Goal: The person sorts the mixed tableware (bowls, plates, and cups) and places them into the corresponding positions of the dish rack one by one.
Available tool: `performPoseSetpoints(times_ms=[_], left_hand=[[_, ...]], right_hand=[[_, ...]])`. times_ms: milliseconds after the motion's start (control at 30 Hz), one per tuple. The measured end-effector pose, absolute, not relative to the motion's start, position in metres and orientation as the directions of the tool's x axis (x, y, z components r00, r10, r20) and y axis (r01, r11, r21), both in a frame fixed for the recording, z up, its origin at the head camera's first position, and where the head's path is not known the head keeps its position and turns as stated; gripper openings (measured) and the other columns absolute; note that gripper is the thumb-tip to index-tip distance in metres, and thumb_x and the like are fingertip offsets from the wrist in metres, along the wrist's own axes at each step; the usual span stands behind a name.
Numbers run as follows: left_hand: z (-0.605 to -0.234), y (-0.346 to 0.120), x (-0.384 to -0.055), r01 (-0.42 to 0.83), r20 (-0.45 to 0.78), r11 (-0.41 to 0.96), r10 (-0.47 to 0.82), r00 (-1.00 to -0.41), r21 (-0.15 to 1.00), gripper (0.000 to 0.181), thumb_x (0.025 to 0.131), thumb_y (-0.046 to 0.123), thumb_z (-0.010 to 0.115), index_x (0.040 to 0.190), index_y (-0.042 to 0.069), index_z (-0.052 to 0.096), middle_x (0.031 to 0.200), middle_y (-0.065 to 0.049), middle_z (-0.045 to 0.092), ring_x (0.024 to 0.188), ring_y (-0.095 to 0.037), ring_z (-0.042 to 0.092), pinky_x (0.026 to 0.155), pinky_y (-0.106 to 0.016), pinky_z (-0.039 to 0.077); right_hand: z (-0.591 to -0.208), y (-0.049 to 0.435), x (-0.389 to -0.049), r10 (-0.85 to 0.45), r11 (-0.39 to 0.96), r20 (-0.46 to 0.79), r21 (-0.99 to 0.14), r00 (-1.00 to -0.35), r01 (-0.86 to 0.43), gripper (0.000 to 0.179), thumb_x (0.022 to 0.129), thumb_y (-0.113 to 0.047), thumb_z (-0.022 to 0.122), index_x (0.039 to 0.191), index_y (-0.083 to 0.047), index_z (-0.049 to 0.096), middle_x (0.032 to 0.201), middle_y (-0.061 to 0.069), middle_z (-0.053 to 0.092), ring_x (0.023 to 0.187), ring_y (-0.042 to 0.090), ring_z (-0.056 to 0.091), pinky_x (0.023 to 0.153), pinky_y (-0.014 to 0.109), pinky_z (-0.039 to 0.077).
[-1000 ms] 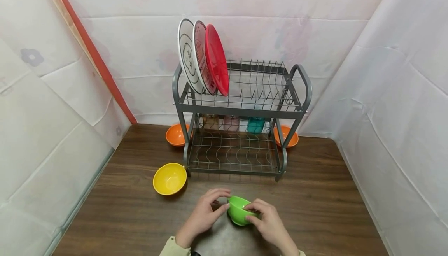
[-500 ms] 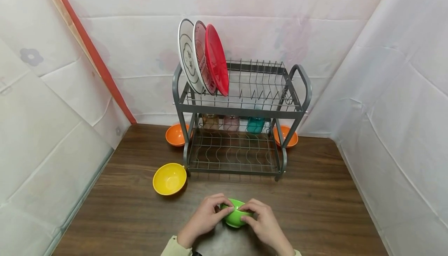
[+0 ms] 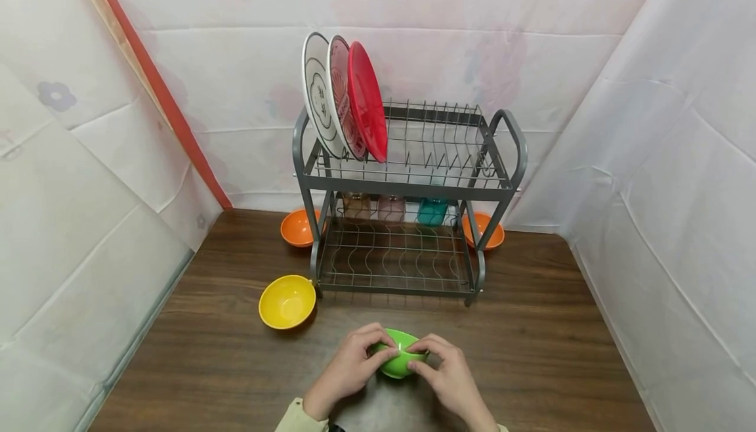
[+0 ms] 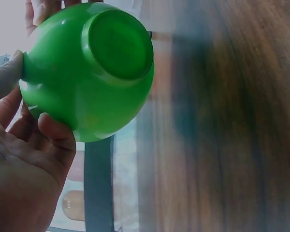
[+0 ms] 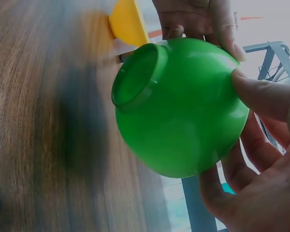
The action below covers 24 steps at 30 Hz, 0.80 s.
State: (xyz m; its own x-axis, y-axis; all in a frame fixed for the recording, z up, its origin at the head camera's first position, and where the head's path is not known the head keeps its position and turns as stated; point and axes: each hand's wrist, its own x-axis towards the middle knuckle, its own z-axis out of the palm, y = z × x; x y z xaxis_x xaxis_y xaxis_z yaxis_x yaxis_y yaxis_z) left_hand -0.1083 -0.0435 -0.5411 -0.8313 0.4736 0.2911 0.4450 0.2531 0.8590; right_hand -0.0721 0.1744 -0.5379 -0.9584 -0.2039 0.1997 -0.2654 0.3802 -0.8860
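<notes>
Pinching a glossy round green bowl (image 3: 396, 367) by its rim, left hand (image 3: 354, 361) and right hand (image 3: 447, 373), above brown wood-grain tabletop (image 3: 207, 366).

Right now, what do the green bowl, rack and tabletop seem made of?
Green bowl: perhaps glossy plastic or ceramic; bright highlights show its shine.
Rack: likely metal, painted grey; thin wires, tubular frame.
Tabletop: wood or printed laminate, faintly shiny; brown grain shows.

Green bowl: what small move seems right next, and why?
Probably ease the bowl forward toward the lower shelf: the left hand and right hand both hold it, the wrist views show its base raised off the table, and the shelf stands ahead.
</notes>
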Motion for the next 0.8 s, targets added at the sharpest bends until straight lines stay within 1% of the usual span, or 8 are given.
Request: performPoseSetpoints(times_ms=[200,333,400,433,600,633,667,800], left_hand=[[-0.532,-0.04,-0.114,0.574,0.423,0.249,0.466,-0.777,0.78,0.007,0.094,0.026,0.069,0.093,0.02,0.072,0.091,0.014,0.06,0.082,-0.006,0.055,0.072,-0.026,0.048],[-0.523,-0.04,-0.12,0.646,0.501,0.231,0.464,-0.731,0.728,0.004,0.093,0.02,0.071,0.092,0.016,0.073,0.09,0.011,0.06,0.088,-0.008,0.057,0.077,-0.029,0.05],[-0.518,-0.041,-0.123,0.66,0.516,0.226,0.465,-0.719,0.717,0.004,0.093,0.019,0.071,0.092,0.016,0.073,0.09,0.01,0.06,0.087,-0.009,0.056,0.076,-0.029,0.05],[-0.516,-0.041,-0.124,0.659,0.513,0.229,0.466,-0.72,0.717,0.004,0.093,0.02,0.071,0.092,0.017,0.073,0.089,0.011,0.059,0.087,-0.008,0.056,0.081,-0.03,0.05],[-0.505,-0.04,-0.133,0.681,0.521,0.235,0.489,-0.699,0.694,0.005,0.093,0.023,0.071,0.092,0.019,0.073,0.093,0.013,0.06,0.091,-0.007,0.055,0.082,-0.029,0.05],[-0.503,-0.04,-0.135,0.69,0.527,0.235,0.495,-0.691,0.685,0.004,0.093,0.023,0.071,0.092,0.019,0.073,0.094,0.013,0.06,0.092,-0.007,0.055,0.082,-0.029,0.051],[-0.501,-0.039,-0.137,0.7,0.534,0.229,0.502,-0.68,0.676,0.004,0.094,0.023,0.071,0.093,0.019,0.073,0.095,0.013,0.06,0.092,-0.007,0.055,0.076,-0.027,0.05],[-0.494,-0.034,-0.144,0.751,0.576,0.217,0.523,-0.628,0.623,0.005,0.094,0.023,0.07,0.094,0.019,0.073,0.095,0.012,0.061,0.091,-0.007,0.053,0.075,-0.024,0.049]], right_hand=[[-0.538,0.173,-0.074,-0.11,0.346,0.254,-0.896,-0.961,-0.277,0.021,0.079,-0.01,0.082,0.096,-0.019,0.073,0.097,-0.012,0.068,0.095,0.012,0.064,0.087,0.033,0.051],[-0.537,0.174,-0.076,-0.018,0.295,0.24,-0.926,-0.971,-0.234,0.024,0.079,0.003,0.079,0.099,-0.008,0.072,0.104,-0.001,0.069,0.101,0.016,0.064,0.089,0.039,0.053],[-0.535,0.176,-0.077,0.012,0.272,0.232,-0.937,-0.973,-0.22,0.024,0.08,0.006,0.077,0.101,-0.006,0.072,0.108,0.004,0.068,0.103,0.017,0.063,0.089,0.041,0.053],[-0.535,0.177,-0.078,0.016,0.258,0.23,-0.941,-0.973,-0.218,0.024,0.081,0.006,0.076,0.101,-0.005,0.071,0.109,0.006,0.068,0.102,0.018,0.064,0.088,0.041,0.054],[-0.535,0.186,-0.078,0.026,0.191,0.238,-0.955,-0.971,-0.229,0.023,0.084,0.012,0.07,0.104,-0.001,0.07,0.105,0.013,0.068,0.091,0.02,0.066,0.077,0.032,0.056],[-0.537,0.188,-0.078,0.032,0.18,0.237,-0.957,-0.971,-0.227,0.023,0.085,0.012,0.07,0.104,-0.001,0.069,0.103,0.013,0.068,0.088,0.019,0.066,0.075,0.029,0.055],[-0.538,0.189,-0.078,0.044,0.179,0.235,-0.958,-0.971,-0.223,0.024,0.084,0.013,0.069,0.104,0.0,0.069,0.101,0.014,0.068,0.086,0.018,0.066,0.074,0.029,0.055],[-0.54,0.192,-0.078,0.078,0.179,0.201,-0.966,-0.977,-0.184,0.018,0.086,0.009,0.07,0.102,0.0,0.069,0.097,0.016,0.07,0.084,0.011,0.066,0.073,0.025,0.054]])
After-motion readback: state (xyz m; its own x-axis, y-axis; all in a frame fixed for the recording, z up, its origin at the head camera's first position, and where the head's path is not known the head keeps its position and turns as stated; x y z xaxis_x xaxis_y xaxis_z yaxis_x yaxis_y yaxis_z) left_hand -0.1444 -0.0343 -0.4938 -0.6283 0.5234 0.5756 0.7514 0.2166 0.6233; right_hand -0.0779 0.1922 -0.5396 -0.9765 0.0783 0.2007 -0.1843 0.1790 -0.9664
